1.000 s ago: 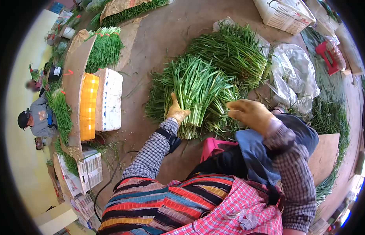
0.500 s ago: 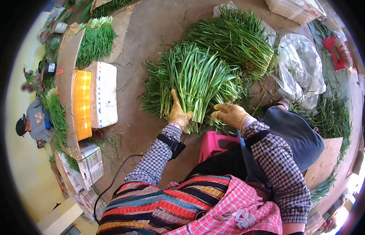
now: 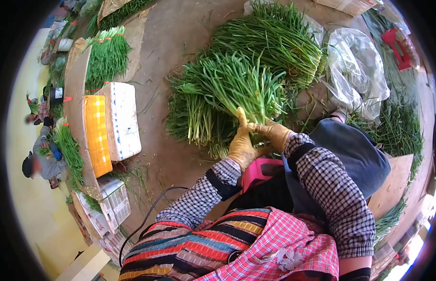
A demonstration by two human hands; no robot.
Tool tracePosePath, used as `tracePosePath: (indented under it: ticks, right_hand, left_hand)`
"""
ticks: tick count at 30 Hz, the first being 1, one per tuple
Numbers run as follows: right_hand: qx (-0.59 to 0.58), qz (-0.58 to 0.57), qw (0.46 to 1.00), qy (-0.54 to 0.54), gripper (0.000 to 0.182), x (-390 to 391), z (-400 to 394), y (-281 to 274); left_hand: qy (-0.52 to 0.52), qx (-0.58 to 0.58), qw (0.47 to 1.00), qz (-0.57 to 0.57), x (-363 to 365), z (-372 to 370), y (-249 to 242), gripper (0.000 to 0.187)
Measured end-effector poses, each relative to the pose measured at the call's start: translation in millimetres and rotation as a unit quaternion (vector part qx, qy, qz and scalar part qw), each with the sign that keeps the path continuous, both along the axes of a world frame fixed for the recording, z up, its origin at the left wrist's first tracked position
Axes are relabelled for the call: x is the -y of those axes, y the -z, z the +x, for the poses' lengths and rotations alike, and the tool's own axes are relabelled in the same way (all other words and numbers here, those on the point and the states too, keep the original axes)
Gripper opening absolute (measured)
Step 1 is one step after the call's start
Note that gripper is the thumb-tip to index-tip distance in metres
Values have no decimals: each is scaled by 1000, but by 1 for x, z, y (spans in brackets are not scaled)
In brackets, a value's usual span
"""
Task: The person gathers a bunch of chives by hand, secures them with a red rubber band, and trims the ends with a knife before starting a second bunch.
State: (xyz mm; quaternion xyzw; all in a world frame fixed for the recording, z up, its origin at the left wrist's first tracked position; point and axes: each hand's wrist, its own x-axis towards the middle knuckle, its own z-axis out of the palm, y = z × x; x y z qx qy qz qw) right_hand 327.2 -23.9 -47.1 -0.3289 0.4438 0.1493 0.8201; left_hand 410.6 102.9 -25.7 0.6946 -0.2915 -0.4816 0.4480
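Observation:
My left hand (image 3: 242,144), in a tan glove, closes round the stem ends of a bunch of garlic chives (image 3: 236,84). Against the other side of the same stems presses my right hand (image 3: 275,134), also gloved, its fingers wrapped about them. The leaves of this bunch fan out away from me. Beneath and to the left lie more cut garlic chives (image 3: 192,117) with their pale stems toward me. Behind them rests a larger heap of garlic chives (image 3: 269,40). My palms hide the lowest ends of the held stems.
A pink stool (image 3: 256,172) stands just below my hands. Right of the heap lies a clear plastic bag (image 3: 354,77). On the left are a white foam box (image 3: 125,121), a yellow box (image 3: 97,136) and tied green bunches (image 3: 109,51). Another person (image 3: 44,157) works at the far left.
Both hands have come together, the left moving right, and now squeeze one bunch between them. That bunch is gathered at its stems, apart from the stems left lying at left.

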Motion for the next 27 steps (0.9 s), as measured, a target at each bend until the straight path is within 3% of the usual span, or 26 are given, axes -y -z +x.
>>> tracePosePath:
  ticks: [3, 4, 5, 7, 8, 10, 11, 14, 17, 19, 21, 22, 23, 25, 26, 27]
  right_hand:
    - [61, -26, 998, 9, 56, 7, -4, 0]
    - [55, -47, 997, 22, 41, 7, -4, -7]
    - [18, -69, 995, -64, 35, 16, -8, 19]
    - [-31, -87, 994, -62, 25, 20, -9, 24]
    - [-69, -138, 982, -114, 19, 25, -11, 26]
    - [91, -300, 934, -170, 18, 27, -23, 43]
    - [62, -259, 951, -156, 20, 29, -24, 48]
    - [-4, -156, 985, -74, 24, 28, -12, 21]
    - [-27, -117, 992, -33, 26, 23, -10, 8]
    - [-26, -119, 992, -44, 28, 25, -10, 8]
    - [-19, -127, 989, -77, 32, 27, -9, 10]
    - [-13, -97, 993, -64, 32, 27, -8, 8]
    - [-21, -111, 991, -68, 31, 26, -8, 6]
    - [-38, -140, 986, -77, 30, 25, -4, -10]
    - [-14, -118, 992, -45, 30, 21, -7, 12]
    - [36, -182, 978, -97, 30, 22, -8, 18]
  left_hand:
    - [3, -6, 996, -86, 3, 4, 1, 121]
    - [-6, -17, 991, -130, 3, 6, 4, 118]
    - [1, -51, 993, -109, 0, 10, 6, 114]
    - [14, -117, 991, -69, -7, 24, 2, 107]
    - [-51, -104, 991, -61, -9, 27, 2, 95]
    - [-166, -54, 982, -79, -19, 30, 21, 71]
    - [-215, -17, 971, -103, -27, 31, 43, 60]
    - [-195, -112, 974, -11, -40, 32, 60, 39]
    - [-204, -170, 964, -16, -34, 19, 48, 29]
    - [-159, 116, 975, -109, -23, 16, 36, 29]
    - [-68, 424, 879, -205, -8, 20, 21, 28]
    - [-22, 369, 900, -230, -5, 18, 26, 27]
    - [16, 345, 921, -181, -7, 15, 25, 27]
    - [58, 328, 928, -165, -10, 19, 36, 33]
    - [74, 347, 923, -149, -11, 20, 40, 34]
    - [90, 366, 917, -131, -12, 21, 36, 36]
